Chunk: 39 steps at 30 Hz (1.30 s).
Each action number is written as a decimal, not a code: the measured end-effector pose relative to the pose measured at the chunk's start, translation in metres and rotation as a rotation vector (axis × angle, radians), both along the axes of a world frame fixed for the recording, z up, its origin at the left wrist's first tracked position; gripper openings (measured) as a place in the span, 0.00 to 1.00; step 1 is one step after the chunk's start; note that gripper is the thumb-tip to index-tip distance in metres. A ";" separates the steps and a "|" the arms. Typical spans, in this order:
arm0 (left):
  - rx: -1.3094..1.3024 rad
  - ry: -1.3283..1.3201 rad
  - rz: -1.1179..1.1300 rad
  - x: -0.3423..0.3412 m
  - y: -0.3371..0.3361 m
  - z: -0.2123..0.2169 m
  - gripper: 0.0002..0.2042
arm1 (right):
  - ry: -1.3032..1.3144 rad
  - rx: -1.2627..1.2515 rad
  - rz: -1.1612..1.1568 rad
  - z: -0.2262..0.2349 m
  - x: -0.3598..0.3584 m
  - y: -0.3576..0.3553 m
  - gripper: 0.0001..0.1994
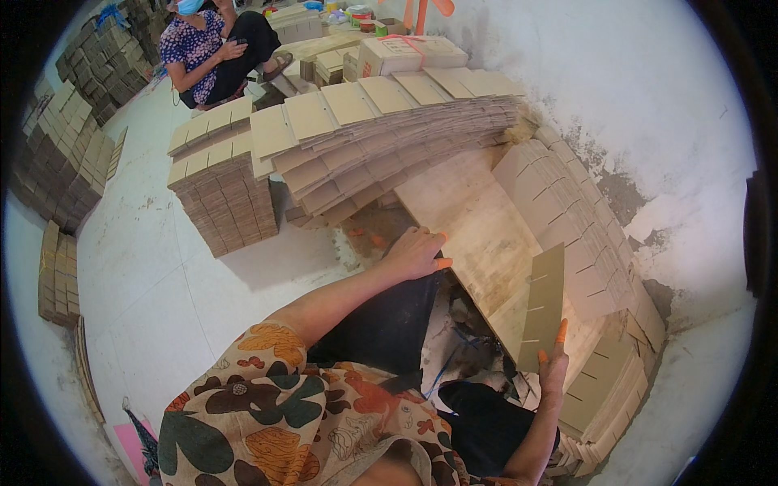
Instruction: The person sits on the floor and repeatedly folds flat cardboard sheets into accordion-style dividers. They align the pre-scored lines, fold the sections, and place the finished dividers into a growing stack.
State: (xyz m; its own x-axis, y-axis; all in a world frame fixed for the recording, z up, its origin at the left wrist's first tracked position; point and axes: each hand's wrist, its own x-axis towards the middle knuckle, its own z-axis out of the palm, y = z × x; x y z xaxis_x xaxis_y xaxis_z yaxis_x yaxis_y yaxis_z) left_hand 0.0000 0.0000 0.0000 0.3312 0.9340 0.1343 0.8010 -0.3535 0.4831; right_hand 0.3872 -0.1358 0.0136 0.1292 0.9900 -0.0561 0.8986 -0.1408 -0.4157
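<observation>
My right hand, with orange covers on its fingertips, grips the lower right edge of a slotted cardboard piece. The piece stands tilted over a wooden board. My left hand is at the board's left edge, above my dark-clothed leg. Its orange-covered thumb and finger are apart, and nothing shows between them. Along the board's right side leans a row of similar slotted cardboard pieces.
Long layered cardboard stacks curve beyond the board. A square stack stands on the floor at left. More slotted sheets lie at lower right by the wall. Another person sits at the far left, near a carton.
</observation>
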 end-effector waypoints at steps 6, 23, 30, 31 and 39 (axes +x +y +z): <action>0.025 0.017 -0.010 -0.004 -0.002 0.007 0.19 | 0.081 0.125 0.042 -0.007 -0.003 0.003 0.47; 0.001 0.377 -0.326 0.048 0.007 0.015 0.22 | 0.025 0.102 -0.058 -0.005 0.017 0.009 0.40; 0.065 -0.061 -0.399 0.092 0.036 0.009 0.19 | -0.046 0.848 -0.430 0.097 0.001 -0.003 0.40; 0.083 -0.111 -0.401 0.100 0.043 0.013 0.19 | -0.010 0.851 -0.479 0.102 0.004 -0.005 0.41; 0.358 -0.261 -0.498 0.240 0.111 0.048 0.21 | 0.029 0.658 -0.690 0.117 0.053 0.016 0.39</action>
